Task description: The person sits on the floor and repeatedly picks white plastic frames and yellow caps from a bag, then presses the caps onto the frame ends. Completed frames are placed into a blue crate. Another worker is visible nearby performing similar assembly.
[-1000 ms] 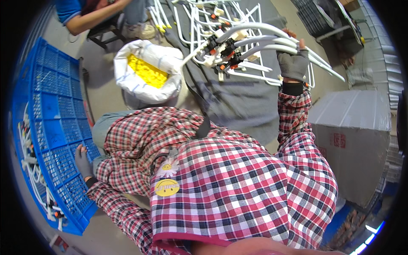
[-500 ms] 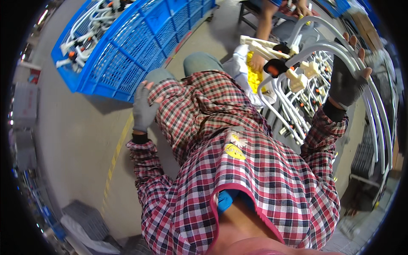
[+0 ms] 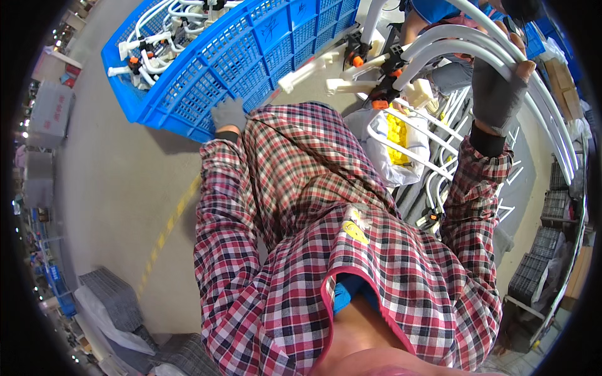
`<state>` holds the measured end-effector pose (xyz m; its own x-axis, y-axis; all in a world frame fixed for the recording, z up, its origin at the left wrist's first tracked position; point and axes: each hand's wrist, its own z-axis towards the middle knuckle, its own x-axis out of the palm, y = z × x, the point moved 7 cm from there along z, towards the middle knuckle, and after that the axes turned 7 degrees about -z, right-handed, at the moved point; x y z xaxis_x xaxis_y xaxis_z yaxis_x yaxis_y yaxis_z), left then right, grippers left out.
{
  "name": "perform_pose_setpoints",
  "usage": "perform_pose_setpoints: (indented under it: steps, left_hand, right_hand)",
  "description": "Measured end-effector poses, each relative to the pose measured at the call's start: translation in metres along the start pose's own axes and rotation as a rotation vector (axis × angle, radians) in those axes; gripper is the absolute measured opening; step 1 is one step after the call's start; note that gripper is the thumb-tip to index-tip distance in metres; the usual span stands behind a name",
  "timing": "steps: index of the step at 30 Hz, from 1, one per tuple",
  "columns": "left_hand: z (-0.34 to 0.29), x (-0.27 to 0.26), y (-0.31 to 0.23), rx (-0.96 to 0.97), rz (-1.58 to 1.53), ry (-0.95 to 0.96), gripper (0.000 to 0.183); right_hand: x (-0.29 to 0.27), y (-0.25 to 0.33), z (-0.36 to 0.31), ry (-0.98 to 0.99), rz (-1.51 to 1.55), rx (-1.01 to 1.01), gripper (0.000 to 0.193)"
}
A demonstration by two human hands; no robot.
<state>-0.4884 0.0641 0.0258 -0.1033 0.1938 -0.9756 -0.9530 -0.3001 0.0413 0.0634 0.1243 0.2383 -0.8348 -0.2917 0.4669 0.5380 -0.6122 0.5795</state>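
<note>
My right hand, in a grey fingerless glove, is closed round several bent white tubes. The tubes arch forward over the floor, and black-and-orange fittings and cream plastic end pieces show at their far ends. My left hand, gloved the same way, is at the lower edge of a large blue plastic crate, beside my lap. Its fingers are blurred, and whether they grip the crate I cannot make out. More white tube pieces with fittings lie inside the crate.
A white bag of yellow parts stands ahead of me on the right, beside more white tubes. Another person in blue is at the far right. Grey stacks stand at left; a yellow line crosses the floor.
My right hand and the tubes have moved forward and slightly left, bringing the fittings closer to the crate. My left hand has moved forward to the crate's lower edge.
</note>
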Motion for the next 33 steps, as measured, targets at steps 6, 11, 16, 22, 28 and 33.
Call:
perform_pose_setpoints:
  steps: [6,11,16,22,28,33]
  left_hand:
    - [-0.002,-0.003,-0.138,0.283,-0.732,0.078,0.034]
    - [-0.003,0.078,-0.193,0.579,-0.548,0.553,0.037]
    - [0.027,0.044,-0.186,0.465,-0.64,0.087,0.02]
    - [0.016,0.089,-0.221,0.356,-0.584,0.269,0.027]
    - [-0.049,-0.016,-0.201,0.692,-0.857,0.353,0.039]
    - [-0.136,-0.157,-0.107,0.458,-0.594,-0.556,0.056]
  right_hand:
    - [-0.037,0.011,-0.001,0.093,-0.177,0.116,0.06]
    - [-0.046,-0.025,-0.03,-0.109,-0.149,0.26,0.054]
    - [-0.042,-0.026,-0.016,-0.042,-0.194,0.226,0.05]
    - [0.027,-0.045,-0.01,0.149,-0.269,0.209,0.058]
    - [0.08,-0.105,-0.009,0.092,0.016,0.435,0.065]
    - [0.18,-0.154,-0.067,0.214,0.292,0.569,0.066]
